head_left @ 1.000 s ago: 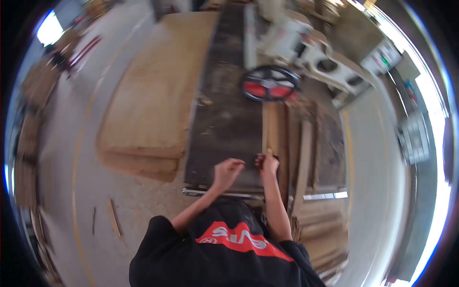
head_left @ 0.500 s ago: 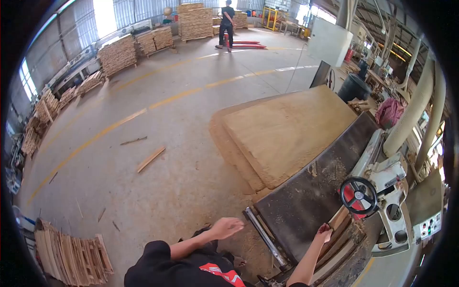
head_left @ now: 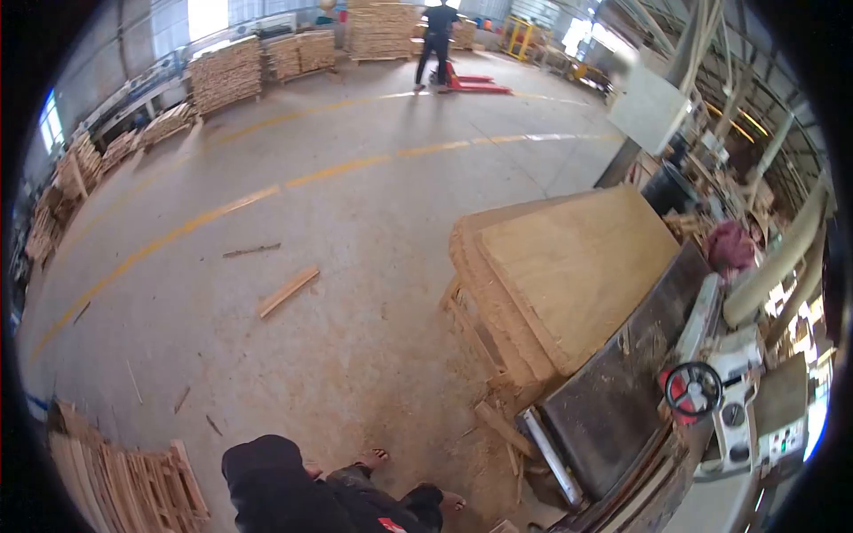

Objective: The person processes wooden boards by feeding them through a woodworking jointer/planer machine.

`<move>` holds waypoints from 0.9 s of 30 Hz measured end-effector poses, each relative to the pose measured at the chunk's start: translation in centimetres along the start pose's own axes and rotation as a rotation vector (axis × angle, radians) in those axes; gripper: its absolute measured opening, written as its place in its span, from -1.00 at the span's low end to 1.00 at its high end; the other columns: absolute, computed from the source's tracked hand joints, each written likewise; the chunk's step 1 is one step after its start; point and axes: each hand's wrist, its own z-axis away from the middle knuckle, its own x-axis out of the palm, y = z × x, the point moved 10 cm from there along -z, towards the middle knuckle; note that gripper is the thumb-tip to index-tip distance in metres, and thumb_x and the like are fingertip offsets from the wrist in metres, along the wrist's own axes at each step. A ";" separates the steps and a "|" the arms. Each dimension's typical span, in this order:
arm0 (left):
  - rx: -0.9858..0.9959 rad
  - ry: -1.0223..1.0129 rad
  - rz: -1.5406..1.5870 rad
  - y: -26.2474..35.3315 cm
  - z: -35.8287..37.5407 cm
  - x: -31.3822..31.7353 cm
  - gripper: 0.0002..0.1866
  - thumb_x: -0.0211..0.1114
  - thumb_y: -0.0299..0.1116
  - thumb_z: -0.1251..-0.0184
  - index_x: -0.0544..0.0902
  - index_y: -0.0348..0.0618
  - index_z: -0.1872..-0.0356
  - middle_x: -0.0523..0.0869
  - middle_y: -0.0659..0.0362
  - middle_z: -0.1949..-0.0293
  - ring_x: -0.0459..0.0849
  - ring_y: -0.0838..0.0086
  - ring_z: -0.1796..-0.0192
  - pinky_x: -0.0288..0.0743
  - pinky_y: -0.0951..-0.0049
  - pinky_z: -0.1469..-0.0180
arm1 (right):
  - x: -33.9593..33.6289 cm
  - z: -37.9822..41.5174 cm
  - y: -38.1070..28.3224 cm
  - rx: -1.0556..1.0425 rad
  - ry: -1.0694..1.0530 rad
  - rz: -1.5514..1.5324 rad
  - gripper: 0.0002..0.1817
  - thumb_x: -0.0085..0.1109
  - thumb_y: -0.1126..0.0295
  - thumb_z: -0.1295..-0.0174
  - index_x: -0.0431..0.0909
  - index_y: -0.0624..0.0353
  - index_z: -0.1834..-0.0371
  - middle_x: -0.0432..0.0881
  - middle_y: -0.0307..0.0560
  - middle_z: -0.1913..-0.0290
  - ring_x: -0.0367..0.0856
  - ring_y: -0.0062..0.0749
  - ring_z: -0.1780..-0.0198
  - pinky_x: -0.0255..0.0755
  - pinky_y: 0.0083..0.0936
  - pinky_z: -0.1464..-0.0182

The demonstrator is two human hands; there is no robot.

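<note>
Only a small patch of skin, apparently my left hand point(head_left: 312, 468), shows beside the dark sleeve point(head_left: 262, 471) at the bottom; its fingers are hidden. My right hand is out of view. To the right lies a machine with a dark belt bed point(head_left: 613, 391), a metal roller point(head_left: 551, 455) at its near end, and a black handwheel point(head_left: 693, 389) with red behind it. Long wood strips point(head_left: 644, 484) lie along the bed's near side. Beyond the bed stands a sawdust-covered platform point(head_left: 577, 266).
Bundled wood strips point(head_left: 133, 480) stand at lower left. A loose wood piece point(head_left: 289, 291) and thin scraps lie on the floor. Farther back, a person point(head_left: 436, 44) stands by a red pallet jack point(head_left: 475, 83), near stacked timber point(head_left: 227, 75). Thick pipes point(head_left: 777, 266) rise at right.
My view has shifted, and the machine sits lower and farther right. My right hand, earlier at the wood strips, has left view. My left hand has drawn back towards my body.
</note>
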 end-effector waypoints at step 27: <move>0.201 -0.808 -1.421 -3.1 10.7 1.7 -0.18 0.14 0.30 -0.58 0.42 -0.10 -0.61 0.44 -0.07 -0.59 0.53 0.04 -0.52 0.35 0.07 -0.56 | 24.3 69.1 17.1 1.227 -0.108 -1.133 -0.40 0.08 -0.05 -0.60 0.56 0.12 -0.49 0.63 -0.04 -0.45 0.55 -0.35 -0.46 0.45 -0.35 -0.44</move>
